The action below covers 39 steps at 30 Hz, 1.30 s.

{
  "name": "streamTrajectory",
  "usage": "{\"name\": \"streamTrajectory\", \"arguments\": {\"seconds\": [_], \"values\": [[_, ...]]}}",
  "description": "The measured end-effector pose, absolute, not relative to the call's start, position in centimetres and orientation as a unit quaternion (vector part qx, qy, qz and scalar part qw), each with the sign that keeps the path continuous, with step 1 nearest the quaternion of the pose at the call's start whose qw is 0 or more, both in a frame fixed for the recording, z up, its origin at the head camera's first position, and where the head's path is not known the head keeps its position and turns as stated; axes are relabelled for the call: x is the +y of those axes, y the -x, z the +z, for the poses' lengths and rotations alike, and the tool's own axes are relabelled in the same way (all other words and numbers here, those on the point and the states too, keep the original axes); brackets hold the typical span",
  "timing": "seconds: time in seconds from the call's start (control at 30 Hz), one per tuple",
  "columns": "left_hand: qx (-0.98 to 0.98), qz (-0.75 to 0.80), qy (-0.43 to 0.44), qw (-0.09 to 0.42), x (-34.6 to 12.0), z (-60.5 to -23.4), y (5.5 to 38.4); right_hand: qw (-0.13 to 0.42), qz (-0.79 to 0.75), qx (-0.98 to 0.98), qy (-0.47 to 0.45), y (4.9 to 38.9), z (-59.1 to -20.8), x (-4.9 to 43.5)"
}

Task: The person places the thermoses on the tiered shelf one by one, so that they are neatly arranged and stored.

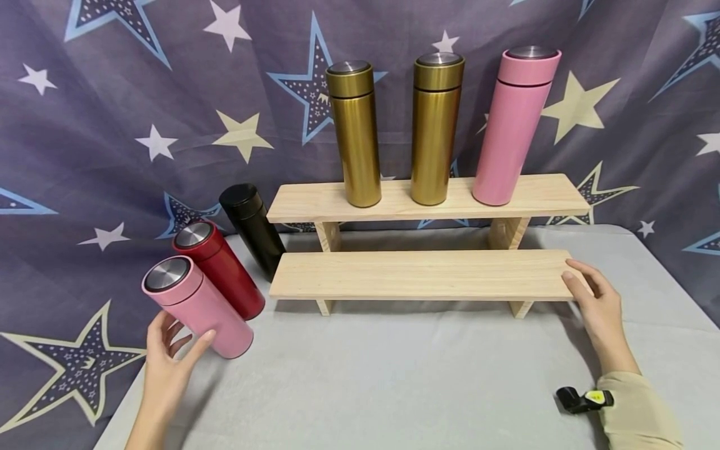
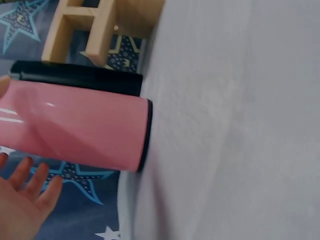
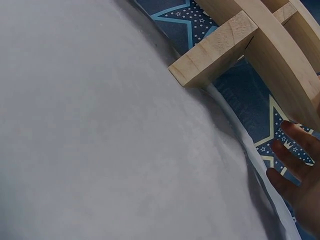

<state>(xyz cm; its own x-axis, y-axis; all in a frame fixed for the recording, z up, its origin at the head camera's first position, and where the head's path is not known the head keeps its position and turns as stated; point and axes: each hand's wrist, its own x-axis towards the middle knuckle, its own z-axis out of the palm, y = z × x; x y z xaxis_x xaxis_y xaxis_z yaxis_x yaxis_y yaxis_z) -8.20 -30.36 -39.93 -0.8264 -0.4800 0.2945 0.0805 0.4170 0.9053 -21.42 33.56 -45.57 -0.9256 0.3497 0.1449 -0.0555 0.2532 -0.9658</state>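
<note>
A pink thermos bottle (image 1: 208, 306) with a steel-topped lid stands on the table at the left. My left hand (image 1: 169, 362) is beside it, thumb at the front and fingers toward its left side. The left wrist view shows those fingers (image 2: 35, 180) spread and apart from the bottle. Just behind are a red thermos (image 1: 233, 275) and a black thermos (image 1: 253, 228). My right hand (image 1: 604, 306) touches the right end of the lower wooden shelf (image 1: 422, 275) with thumb and index finger. Its other fingers (image 3: 290, 157) extend loosely past the board in the right wrist view.
Two gold thermoses (image 1: 359, 144) (image 1: 437, 137) and another pink thermos (image 1: 516, 134) stand on the upper shelf (image 1: 304, 200). A grey cloth (image 1: 422, 381) covers the table. A star-patterned curtain (image 1: 112, 156) hangs behind. A small black device (image 1: 582, 400) is at the right sleeve.
</note>
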Motion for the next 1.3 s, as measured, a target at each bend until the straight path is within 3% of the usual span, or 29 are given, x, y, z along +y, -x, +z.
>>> {"name": "streamTrajectory", "arguments": {"seconds": [0.27, 0.73, 1.3], "values": [[-0.786, -0.539, -0.076, 0.291, -30.9, -40.8, 9.3, 0.169, 0.603, -0.773, 0.099, 21.4, -45.6, 33.6], [-0.783, -0.536, -0.131, 0.287, -30.7, -41.1, 10.0, 0.174, 0.611, -0.766, 0.094, 21.6, -45.7, 33.3], [-0.786, -0.529, -0.126, 0.293, -30.8, -41.2, 10.6, 0.172, 0.607, -0.769, 0.101, 21.5, -45.7, 33.6]]}}
